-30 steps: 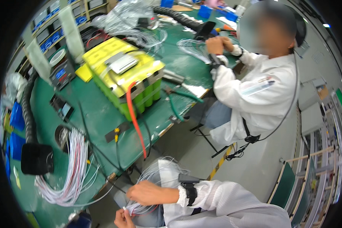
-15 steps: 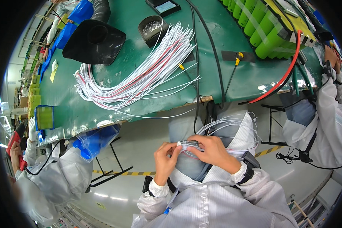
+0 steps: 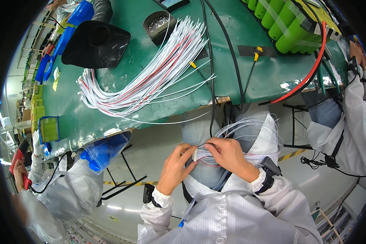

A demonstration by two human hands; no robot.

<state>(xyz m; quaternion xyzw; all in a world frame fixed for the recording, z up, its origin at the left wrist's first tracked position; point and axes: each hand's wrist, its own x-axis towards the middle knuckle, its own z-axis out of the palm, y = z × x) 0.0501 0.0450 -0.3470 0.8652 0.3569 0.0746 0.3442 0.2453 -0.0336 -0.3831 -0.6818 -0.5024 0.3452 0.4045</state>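
Over my lap, my left hand pinches a small white connector at the end of a thin white wire bundle. My right hand grips the same bundle just to the right, fingers closed around the strands. The wires loop up and right across my knee. On the green table above lies a large fan of white and red wires.
A black funnel-shaped hood and a small black tray sit on the table. Green battery cells with a red cable lie at upper right. Seated people in white coats flank me, left and right.
My head has turned from the person across and the battery pack down to my lap. Since half a second ago my hands have stayed together on the wire bundle, barely shifting.
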